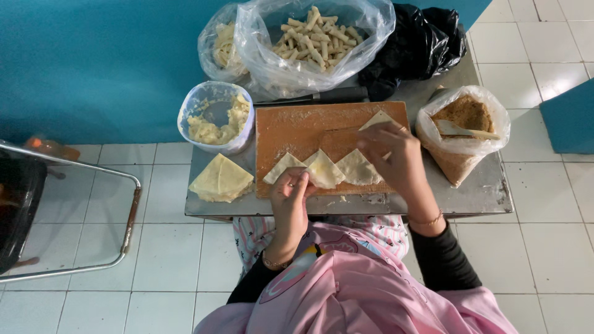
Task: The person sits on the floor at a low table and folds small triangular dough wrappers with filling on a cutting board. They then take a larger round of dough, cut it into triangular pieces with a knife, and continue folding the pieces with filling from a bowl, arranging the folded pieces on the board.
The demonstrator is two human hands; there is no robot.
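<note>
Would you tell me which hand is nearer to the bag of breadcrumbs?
Right. The right hand is just beside the bag of breadcrumbs; the left hand is farther across the board.

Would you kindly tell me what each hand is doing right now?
Left hand: pinching the edge of a triangular dough wrapper.
Right hand: fingers curled over another wrapper; grip cannot be told.

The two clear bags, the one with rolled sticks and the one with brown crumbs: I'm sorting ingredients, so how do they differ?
The bag of rolled sticks sits at the table's far edge and holds pale finger-shaped pieces; the bag of brown crumbs stands at the right, beside the cutting board, with a pale spoon in it. Both are open-topped.
</note>
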